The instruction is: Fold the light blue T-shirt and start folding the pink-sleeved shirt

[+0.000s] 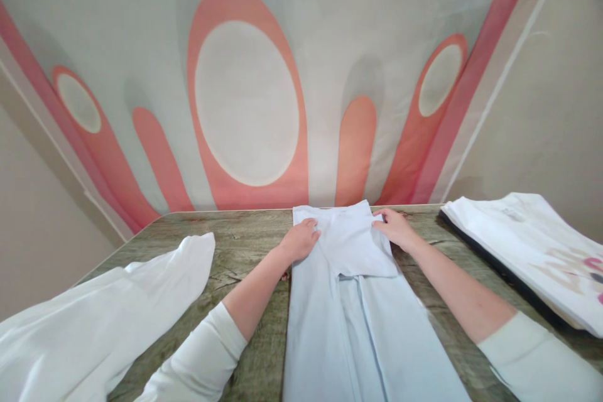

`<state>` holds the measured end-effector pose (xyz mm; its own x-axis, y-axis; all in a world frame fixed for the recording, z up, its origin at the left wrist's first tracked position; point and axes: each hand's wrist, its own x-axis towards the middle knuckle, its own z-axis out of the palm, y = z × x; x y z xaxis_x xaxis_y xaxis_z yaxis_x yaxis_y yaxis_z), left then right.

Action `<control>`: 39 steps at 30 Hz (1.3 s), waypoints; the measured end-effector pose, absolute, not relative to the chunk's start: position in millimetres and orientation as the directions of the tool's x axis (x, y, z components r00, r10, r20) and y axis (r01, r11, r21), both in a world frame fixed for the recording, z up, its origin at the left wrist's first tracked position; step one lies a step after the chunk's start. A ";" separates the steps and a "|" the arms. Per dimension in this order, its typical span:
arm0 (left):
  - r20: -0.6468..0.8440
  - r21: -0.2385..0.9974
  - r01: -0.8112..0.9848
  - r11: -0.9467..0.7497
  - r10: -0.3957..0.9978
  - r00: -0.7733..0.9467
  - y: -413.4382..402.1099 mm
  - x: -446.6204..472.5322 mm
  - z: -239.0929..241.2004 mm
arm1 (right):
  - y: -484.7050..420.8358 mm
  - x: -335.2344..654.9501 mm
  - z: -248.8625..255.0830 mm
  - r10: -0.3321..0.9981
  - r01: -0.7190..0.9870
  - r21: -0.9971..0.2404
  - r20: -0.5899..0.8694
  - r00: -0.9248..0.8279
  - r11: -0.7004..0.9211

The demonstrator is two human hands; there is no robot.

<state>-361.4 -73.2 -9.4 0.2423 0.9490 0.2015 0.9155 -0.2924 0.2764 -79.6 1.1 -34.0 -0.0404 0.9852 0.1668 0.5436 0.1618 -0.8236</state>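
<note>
A long pale blue garment point(313, 326) lies lengthwise on the table, with a white panel point(360, 251) lying flat over its far end. Whether it is a shirt or trousers I cannot tell. My left hand point(300, 240) rests at the panel's left side, its fingers curled and closed on the cloth. On the opposite side, my right hand point(396, 228) pinches the panel's right edge between thumb and fingers. Between the hands the white cloth is mostly smooth, with slight wrinkles near the top. The garment's near end runs out of view.
A loose white garment point(117, 314) lies at the left of the wood-patterned table point(254, 326). Stacked folded clothes, with a white printed shirt point(532, 239) on top, sit at the right. Behind the table's far edge stands a patterned backdrop point(325, 75).
</note>
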 end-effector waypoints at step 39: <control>0.090 -0.057 0.926 -0.374 0.921 0.378 -166.7 -322.6 5.2 | -10.8 -56.2 -5.0 0.923 0.542 -0.840 -0.219 -0.317 -0.014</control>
<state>-322.6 -166.7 5.2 0.3781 0.9214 0.0896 0.9256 -0.3742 -0.0571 -56.2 -10.8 -5.0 -0.3167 0.9228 -0.2192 0.5420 -0.0136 -0.8403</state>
